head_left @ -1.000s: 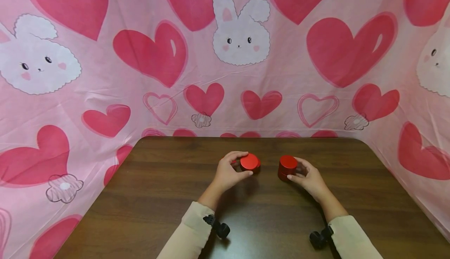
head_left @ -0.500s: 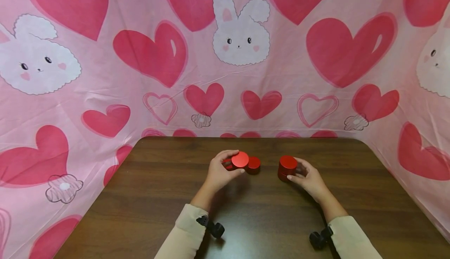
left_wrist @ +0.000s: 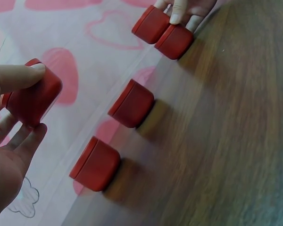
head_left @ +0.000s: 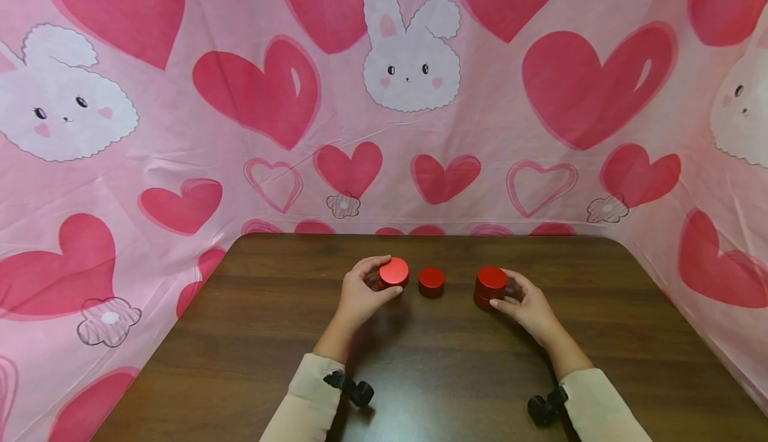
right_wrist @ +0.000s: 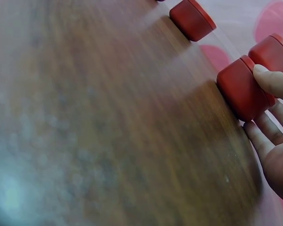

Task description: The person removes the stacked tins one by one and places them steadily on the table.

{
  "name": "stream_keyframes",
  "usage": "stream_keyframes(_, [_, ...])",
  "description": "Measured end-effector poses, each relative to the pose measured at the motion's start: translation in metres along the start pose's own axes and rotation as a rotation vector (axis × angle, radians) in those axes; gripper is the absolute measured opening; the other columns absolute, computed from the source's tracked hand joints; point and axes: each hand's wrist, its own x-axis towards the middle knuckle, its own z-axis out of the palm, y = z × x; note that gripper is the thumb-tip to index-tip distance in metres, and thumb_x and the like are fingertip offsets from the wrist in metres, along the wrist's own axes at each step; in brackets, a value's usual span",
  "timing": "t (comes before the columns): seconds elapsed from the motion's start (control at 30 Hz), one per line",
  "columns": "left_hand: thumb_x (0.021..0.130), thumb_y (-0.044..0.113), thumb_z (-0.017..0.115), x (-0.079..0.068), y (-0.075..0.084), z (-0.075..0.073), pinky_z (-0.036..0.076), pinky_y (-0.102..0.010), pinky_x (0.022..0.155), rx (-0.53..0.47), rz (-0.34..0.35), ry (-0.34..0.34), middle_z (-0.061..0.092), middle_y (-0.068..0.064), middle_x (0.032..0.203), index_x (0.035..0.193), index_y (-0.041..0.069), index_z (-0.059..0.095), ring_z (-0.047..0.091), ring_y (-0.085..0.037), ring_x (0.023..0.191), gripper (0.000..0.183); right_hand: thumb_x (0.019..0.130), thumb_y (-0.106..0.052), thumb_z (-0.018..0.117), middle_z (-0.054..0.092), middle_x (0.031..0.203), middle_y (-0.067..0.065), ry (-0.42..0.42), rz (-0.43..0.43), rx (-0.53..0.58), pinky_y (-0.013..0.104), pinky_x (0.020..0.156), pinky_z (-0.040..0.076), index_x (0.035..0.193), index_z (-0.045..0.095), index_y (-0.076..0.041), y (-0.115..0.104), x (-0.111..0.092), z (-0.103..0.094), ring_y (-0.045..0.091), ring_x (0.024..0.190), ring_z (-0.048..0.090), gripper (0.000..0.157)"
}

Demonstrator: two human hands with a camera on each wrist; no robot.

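My left hand (head_left: 358, 301) grips a round red lidded tin (head_left: 394, 271) between thumb and fingers, raised above the table. In the left wrist view, that held tin (left_wrist: 37, 96) is well apart from two more tins standing on the table, a nearer one (left_wrist: 96, 165) and a middle one (left_wrist: 132, 104). From the head, the held tin mostly hides the nearer one. On the right, two tins are stacked, an upper one (right_wrist: 272, 54) on a lower one (right_wrist: 243, 89). My right hand (head_left: 531, 310) holds the lower tin, its thumb by the lid seam.
The brown wooden table (head_left: 456, 375) reaches back to a pink cloth (head_left: 336, 115) printed with hearts and rabbits, which also hangs along both sides. Each wrist wears a small black camera, one on the left (head_left: 360, 394) and one on the right (head_left: 543, 410).
My left hand has carried its tin leftward, away from over the middle tin, which now shows fully, to over the leftmost tin. The right hand and its stack have stayed still.
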Motion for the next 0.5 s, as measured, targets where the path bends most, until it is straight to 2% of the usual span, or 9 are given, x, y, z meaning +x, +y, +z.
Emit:
stream_keyframes(0.2, [0.070, -0.001, 0.086, -0.001, -0.003, -0.008, 0.051, -0.036, 0.093, -0.002, -0.005, 0.023, 0.062, -0.011, 0.121, 0.122, 0.001, 0.066, 0.061, -0.029, 0.112, 0.056, 0.084, -0.007, 0.076, 0.054, 0.132, 0.027, 0.003, -0.009, -0.004, 0.013, 0.087, 0.047, 0.141, 0.042, 0.002, 0.000, 0.000, 0.000, 0.026, 0.114, 0.056, 0.067])
stream_keyframes(0.37, [0.070, -0.001, 0.086, -0.001, -0.005, -0.014, 0.051, -0.035, 0.093, 0.004, -0.050, 0.049, 0.062, -0.009, 0.122, 0.123, 0.000, 0.065, 0.060, -0.029, 0.113, 0.057, 0.084, -0.006, 0.076, 0.054, 0.132, 0.026, 0.002, -0.003, 0.006, 0.015, 0.088, 0.047, 0.142, 0.042, 0.002, 0.000, 0.000, 0.000, 0.031, 0.116, 0.055, 0.067])
stream_keyframes(0.5, [0.070, -0.005, 0.085, -0.001, -0.006, -0.019, 0.050, -0.038, 0.095, 0.019, -0.069, 0.064, 0.062, -0.013, 0.124, 0.123, -0.002, 0.064, 0.059, -0.030, 0.114, 0.058, 0.084, -0.006, 0.076, 0.054, 0.132, 0.027, 0.001, -0.001, 0.008, 0.017, 0.089, 0.048, 0.142, 0.042, 0.002, -0.001, 0.000, 0.000, 0.034, 0.117, 0.054, 0.067])
